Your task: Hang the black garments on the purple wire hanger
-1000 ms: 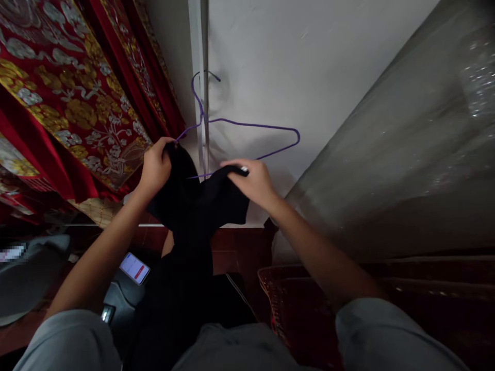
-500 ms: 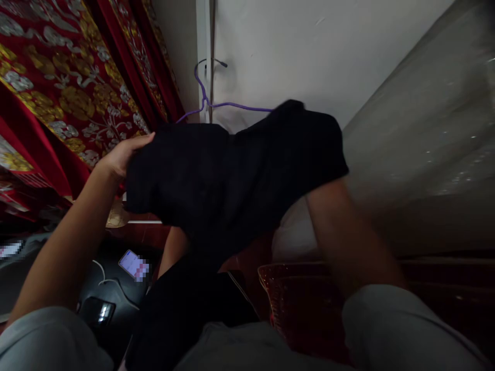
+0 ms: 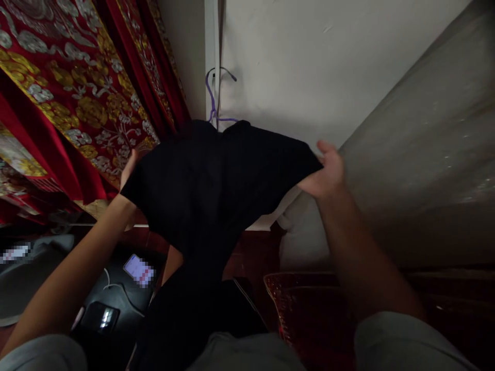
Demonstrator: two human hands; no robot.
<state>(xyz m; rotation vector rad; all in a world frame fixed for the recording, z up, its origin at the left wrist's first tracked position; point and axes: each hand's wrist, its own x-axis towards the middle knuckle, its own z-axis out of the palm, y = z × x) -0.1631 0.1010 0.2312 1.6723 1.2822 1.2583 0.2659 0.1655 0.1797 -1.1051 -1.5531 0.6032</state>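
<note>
Black garment (image 3: 216,175) spread wide over purple hanger (image 3: 212,100)
Its shoulder line runs left to right between the hands: the right hand (image 3: 327,172) pinches the right corner, while the left hand (image 3: 129,167) sits at the left edge, fingers hidden by cloth, grip impossible to tell.

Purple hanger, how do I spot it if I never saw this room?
Find the pale wall beside the red and gold flowered cloth, then the white upright strip in the corner. The thin purple wire hanger hangs there, just above the black garment draped over it. Only its hook and neck show, the one purple wire against that wall.
</note>
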